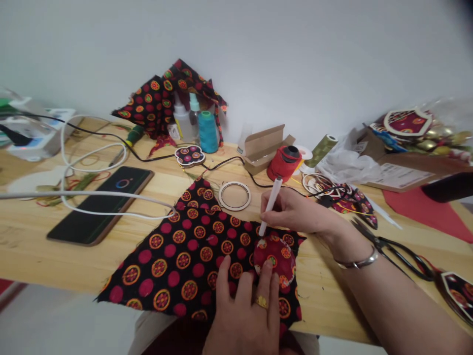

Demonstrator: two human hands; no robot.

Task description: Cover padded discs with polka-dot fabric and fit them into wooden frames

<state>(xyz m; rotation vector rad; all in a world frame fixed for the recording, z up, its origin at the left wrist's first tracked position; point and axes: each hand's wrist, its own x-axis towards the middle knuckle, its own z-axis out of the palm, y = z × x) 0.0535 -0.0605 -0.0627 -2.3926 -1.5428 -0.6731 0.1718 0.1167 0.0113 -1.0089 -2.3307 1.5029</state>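
Right hand (290, 209) grips white pen (272, 202), long axis slanting, lower end by far edge of red patterned disc (284, 261); disc lies on black patterned cloth (199, 246); left hand (246, 310), nearer disc, fingers spread, fingertips resting on it.

Cloth (207, 254) on table (29, 249), phone (84, 224) to left.
Disc (283, 261) on cloth; ring (234, 208) behind; scissors (379, 242) right; box (261, 160) behind ring.
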